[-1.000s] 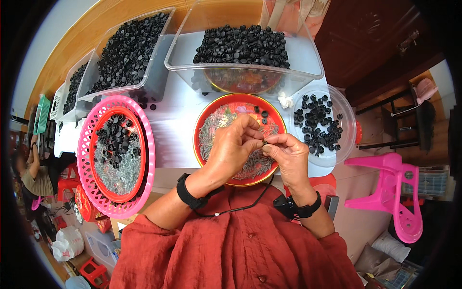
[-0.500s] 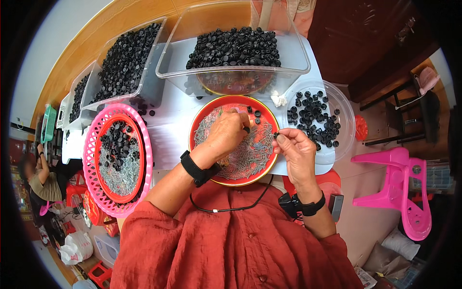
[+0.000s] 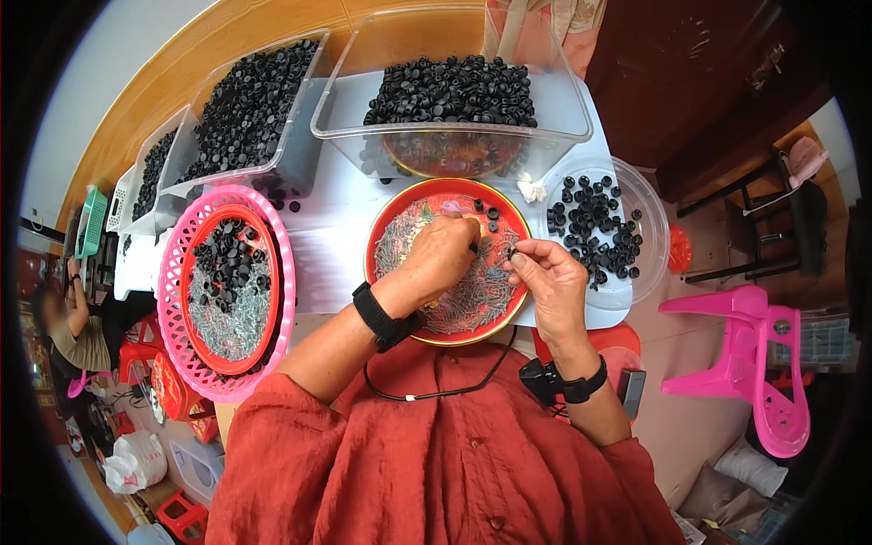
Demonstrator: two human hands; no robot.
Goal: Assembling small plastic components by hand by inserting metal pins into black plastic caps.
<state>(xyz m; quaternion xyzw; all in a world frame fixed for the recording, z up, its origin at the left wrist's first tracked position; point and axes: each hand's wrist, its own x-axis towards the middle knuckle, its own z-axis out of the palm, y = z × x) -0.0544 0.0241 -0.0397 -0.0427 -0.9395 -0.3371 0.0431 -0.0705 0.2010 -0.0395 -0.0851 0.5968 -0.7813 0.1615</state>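
A round red tray (image 3: 374, 238) with a gold rim stands in front of me, strewn with many thin grey screws (image 3: 459, 307). My left hand (image 3: 440, 259) is over the tray, fingers bent down among the screws. A black plastic cap (image 3: 473, 246) shows at its thumb side; the fingertips are partly hidden. At the tray's right rim, my right hand (image 3: 552, 283) pinches a small black piece (image 3: 512, 253) between thumb and forefinger; it looks like another cap. A few loose black caps (image 3: 492, 214) lie in the tray's far right part.
Clear plastic bins (image 3: 445, 136) full of black caps stand at the back and left. A pink basket (image 3: 173, 318) with screws and caps is left; a clear round lid (image 3: 649, 263) with caps is right. A pink stool (image 3: 736, 354) stands right; another person (image 3: 73, 336) is far left.
My right hand has come slightly left, its pinch now nearer the left hand over the tray's rim. The left hand stays low in the screws. The whole view has shifted a little.
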